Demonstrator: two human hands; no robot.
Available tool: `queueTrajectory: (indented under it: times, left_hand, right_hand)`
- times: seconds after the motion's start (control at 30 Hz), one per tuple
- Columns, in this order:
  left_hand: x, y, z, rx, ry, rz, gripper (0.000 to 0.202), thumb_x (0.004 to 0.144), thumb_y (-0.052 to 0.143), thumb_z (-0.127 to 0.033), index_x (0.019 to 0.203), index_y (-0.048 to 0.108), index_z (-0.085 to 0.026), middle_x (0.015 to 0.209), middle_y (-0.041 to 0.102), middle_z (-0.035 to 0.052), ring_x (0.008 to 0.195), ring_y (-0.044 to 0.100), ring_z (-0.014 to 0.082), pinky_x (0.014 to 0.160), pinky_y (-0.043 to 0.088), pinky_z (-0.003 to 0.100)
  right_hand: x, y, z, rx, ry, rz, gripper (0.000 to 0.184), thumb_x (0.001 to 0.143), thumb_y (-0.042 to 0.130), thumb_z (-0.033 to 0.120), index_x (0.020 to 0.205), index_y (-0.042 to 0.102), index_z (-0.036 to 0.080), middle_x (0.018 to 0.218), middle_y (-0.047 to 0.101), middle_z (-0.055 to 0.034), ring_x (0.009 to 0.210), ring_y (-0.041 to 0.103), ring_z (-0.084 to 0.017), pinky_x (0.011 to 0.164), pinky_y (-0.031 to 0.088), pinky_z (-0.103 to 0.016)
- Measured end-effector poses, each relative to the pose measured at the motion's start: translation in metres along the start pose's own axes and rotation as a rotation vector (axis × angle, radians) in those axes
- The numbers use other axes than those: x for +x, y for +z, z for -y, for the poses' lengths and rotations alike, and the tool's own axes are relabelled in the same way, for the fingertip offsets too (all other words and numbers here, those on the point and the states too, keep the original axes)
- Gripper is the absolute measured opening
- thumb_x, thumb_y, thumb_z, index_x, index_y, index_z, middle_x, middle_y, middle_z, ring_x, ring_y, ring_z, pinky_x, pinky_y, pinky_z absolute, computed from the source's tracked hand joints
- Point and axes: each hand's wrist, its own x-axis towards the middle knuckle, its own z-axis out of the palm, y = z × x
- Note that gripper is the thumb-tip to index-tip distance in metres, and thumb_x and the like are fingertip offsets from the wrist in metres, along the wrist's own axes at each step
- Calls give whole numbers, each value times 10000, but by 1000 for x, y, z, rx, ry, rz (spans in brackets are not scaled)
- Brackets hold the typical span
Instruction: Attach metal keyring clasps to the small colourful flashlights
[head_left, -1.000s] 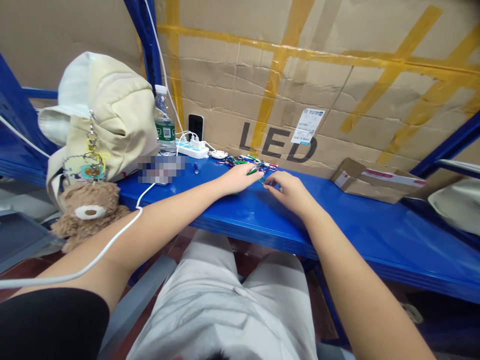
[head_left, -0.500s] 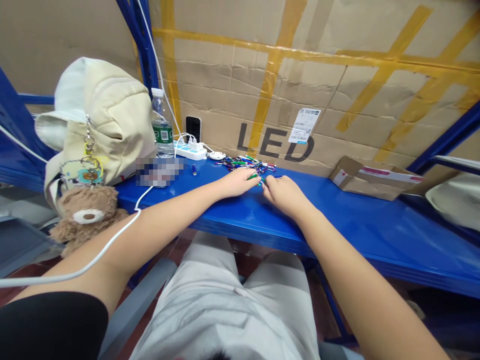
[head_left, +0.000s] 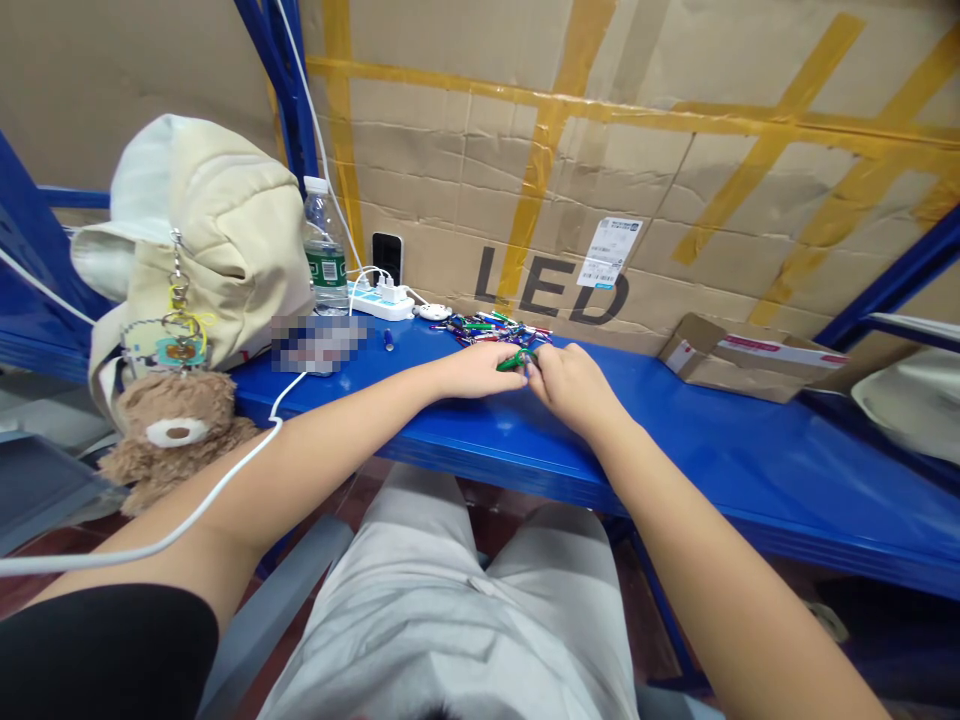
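Observation:
My left hand [head_left: 487, 368] is closed, thumb and fingers pinching a small shiny green piece [head_left: 513, 361] that looks curved at its right end, like a carabiner; its exact kind is too small to tell. Against that end, my right hand [head_left: 568, 378] is closed too, with fingertips meeting the green piece. A bit of blue or purple shows at the right fingertips, and what else they hold is hidden. Just behind both hands lies a pile of small, slim, shiny coloured pieces [head_left: 487, 326] in blue, green, red and silver.
On the blue table [head_left: 480, 430] stand a cream backpack [head_left: 225, 230] with a plush bear [head_left: 180, 430], a water bottle [head_left: 325, 260], a white power strip [head_left: 382, 300] and a small blue cylinder [head_left: 388, 340]. An open cardboard box [head_left: 750, 360] sits right. A white cable [head_left: 225, 480] crosses my left arm.
The green piece now shows more plainly between my hands, its curved end turned to my right fingers. My right hand has shifted slightly; both hands stay close together.

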Motion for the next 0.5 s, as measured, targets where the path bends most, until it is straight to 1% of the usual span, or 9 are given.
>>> queueTrajectory:
  times: [0.1, 0.17, 0.23, 0.3, 0.43, 0.5]
  left_hand:
    - [-4, -3, -7, -186, -147, 75, 146, 810, 525, -321, 793, 507, -177, 532, 464, -44, 485, 422, 103, 512, 351, 242]
    - [-6, -4, -12, -282, -228, 137, 155, 823, 525, -324, 788, 463, -187, 454, 383, -70, 404, 350, 84, 430, 276, 216]
    - [-8, -4, -15, -353, -250, 158, 160, 814, 549, -295, 774, 435, -191, 441, 362, -76, 382, 323, 71, 395, 232, 197]
    - [-10, -3, -16, -461, -254, 178, 176, 799, 576, -265, 760, 421, -192, 450, 346, -82, 374, 298, 56, 378, 211, 182]
    - [-9, -4, -14, -809, -275, 259, 241, 790, 596, -235, 723, 367, -200, 490, 249, -104, 366, 205, 25, 362, 156, 151]
    - [-6, -8, -12, -925, -287, 243, 273, 800, 594, -236, 701, 342, -201, 510, 222, -103, 369, 182, 18, 355, 136, 135]
  right_hand:
    - [0, 1, -1, -23, -16, -59, 271, 949, 298, 276, 789, 498, 186, 729, 645, -119, 672, 535, -225, 671, 314, -343]
    - [-1, 2, -2, -29, -22, -116, 270, 953, 295, 278, 789, 490, 190, 726, 641, -109, 671, 530, -220, 666, 314, -336]
    - [-2, 4, -3, -36, -30, -147, 265, 954, 301, 283, 793, 488, 186, 727, 640, -108, 673, 529, -220, 662, 314, -333]
    - [-1, 5, -3, -45, -35, -140, 267, 954, 304, 284, 796, 491, 178, 724, 642, -113, 671, 533, -223, 659, 315, -335]
    - [0, 3, -1, -47, -34, -95, 244, 944, 320, 263, 803, 497, 171, 726, 652, -117, 672, 554, -223, 663, 320, -334]
    - [0, 1, 0, -14, -16, -72, 224, 939, 331, 259, 816, 497, 173, 745, 661, -120, 687, 570, -228, 667, 327, -333]
